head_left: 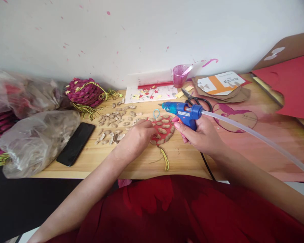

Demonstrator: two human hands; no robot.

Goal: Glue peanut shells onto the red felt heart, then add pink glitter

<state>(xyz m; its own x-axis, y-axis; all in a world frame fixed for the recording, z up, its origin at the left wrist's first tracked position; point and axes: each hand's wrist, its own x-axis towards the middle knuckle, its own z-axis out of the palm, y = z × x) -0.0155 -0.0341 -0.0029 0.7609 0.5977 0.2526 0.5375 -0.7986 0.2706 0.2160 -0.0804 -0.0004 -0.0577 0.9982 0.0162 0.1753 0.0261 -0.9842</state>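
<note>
My right hand (196, 135) is closed around the handle of a blue hot glue gun (184, 113), whose nozzle points left. A long translucent glue stick (250, 131) runs out of its back. Just below the nozzle lies a red round piece (158, 131) covered with peanut shells (162, 130), with a light blue loop (156, 113) at its top and a yellow-green tassel (165, 159) at its bottom. Over the left edge of that piece, my left hand (139, 136) has its fingers bent and pinched together; what the fingertips hold is hidden. Loose peanut shells (114, 119) are spread to its left.
A black phone (76, 144) and a plastic bag (43, 145) lie at left, near a purple shell-covered ornament (84, 92). Behind are star cutouts on paper (129, 94), a pink cup (180, 77) and black scissors (201, 101). Cardboard pieces (235, 119) and red paper (294, 84) lie right.
</note>
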